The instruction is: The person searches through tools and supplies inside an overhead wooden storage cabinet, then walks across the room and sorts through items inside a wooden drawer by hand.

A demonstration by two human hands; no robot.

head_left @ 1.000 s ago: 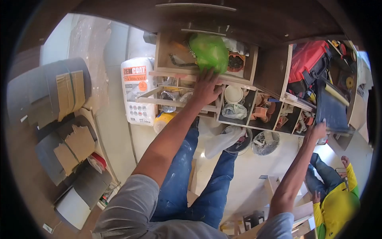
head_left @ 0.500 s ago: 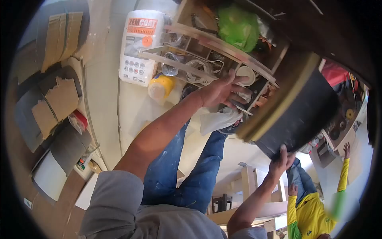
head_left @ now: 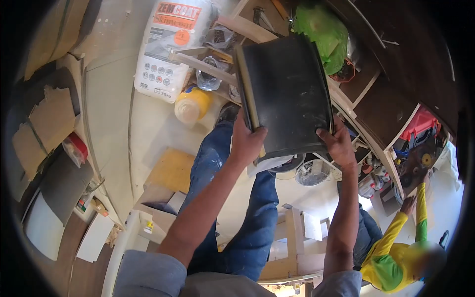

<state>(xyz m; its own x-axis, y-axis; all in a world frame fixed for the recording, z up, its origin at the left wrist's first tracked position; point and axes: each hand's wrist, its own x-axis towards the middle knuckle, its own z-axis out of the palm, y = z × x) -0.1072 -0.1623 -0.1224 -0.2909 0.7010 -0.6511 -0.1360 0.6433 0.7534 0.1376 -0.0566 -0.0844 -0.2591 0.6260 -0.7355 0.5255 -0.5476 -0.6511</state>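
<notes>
A flat black case point(head_left: 287, 94) with a yellowish strip along its left edge is held up in front of the drawers. My left hand point(head_left: 246, 141) grips its lower left edge, thumb on the black face. On the lower right edge my right hand point(head_left: 340, 143) is closed, its thumb also over the face. Behind the case, a green plastic bag point(head_left: 324, 37) lies in an open drawer. The case hides much of the compartments behind it.
A Zemcoat bag point(head_left: 170, 54) stands at upper left beside a yellow container point(head_left: 193, 104). A clear bucket point(head_left: 312, 172) is on the floor. A red case point(head_left: 418, 126) is in the right compartment. A co-worker in yellow and green point(head_left: 396, 265) reaches towards that compartment.
The black case has come left from the right compartment and now faces me. My left hand has left the green bag and taken the case's left edge. The co-worker's arms have moved towards the shelf.
</notes>
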